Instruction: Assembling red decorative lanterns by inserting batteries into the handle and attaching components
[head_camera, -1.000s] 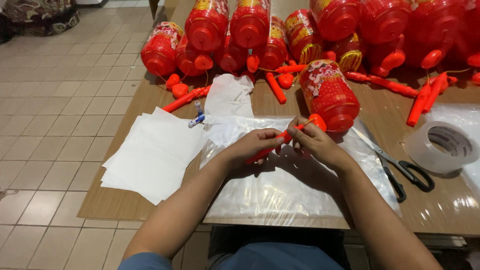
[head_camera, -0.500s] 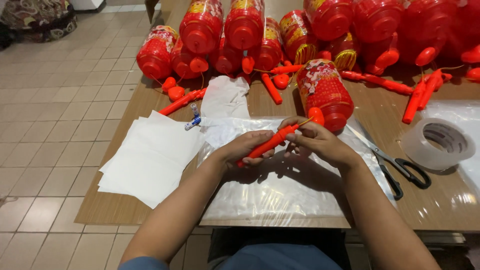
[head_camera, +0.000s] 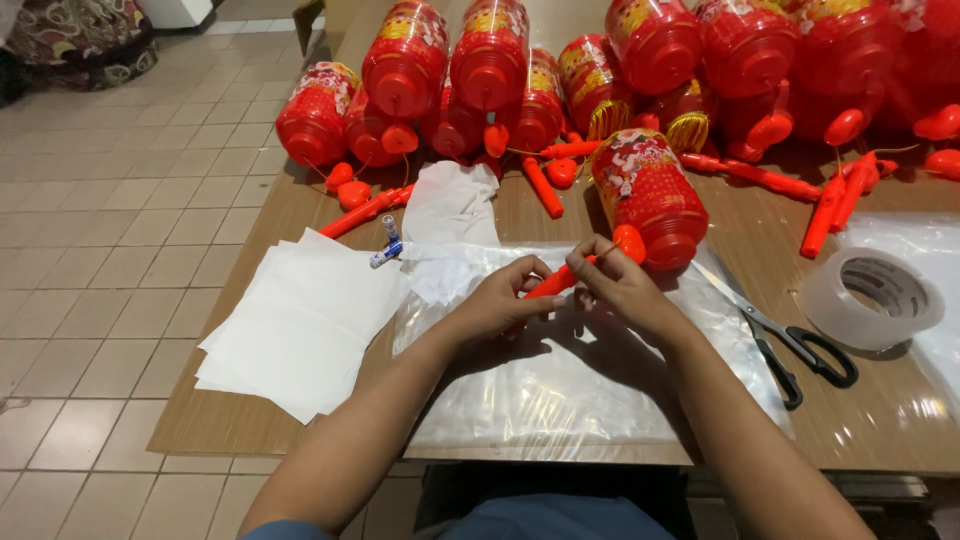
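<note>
Both hands work over a clear plastic sheet spread on the table. The left hand has its fingers clenched around the lower end of an orange stick, which runs up and to the right between the hands. The right hand pinches the stick's upper end with thumb and fingertips. A red lantern lies on its side just beyond the right hand, its orange knob near the stick's tip. Scissors lie to the right of the sheet, with a roll of clear tape beside them. A stack of white paper lies to the left, overhanging the table edge. Two small batteries rest beside crumpled white tissue. More red lanterns and loose orange sticks crowd the far side of the table.
</note>
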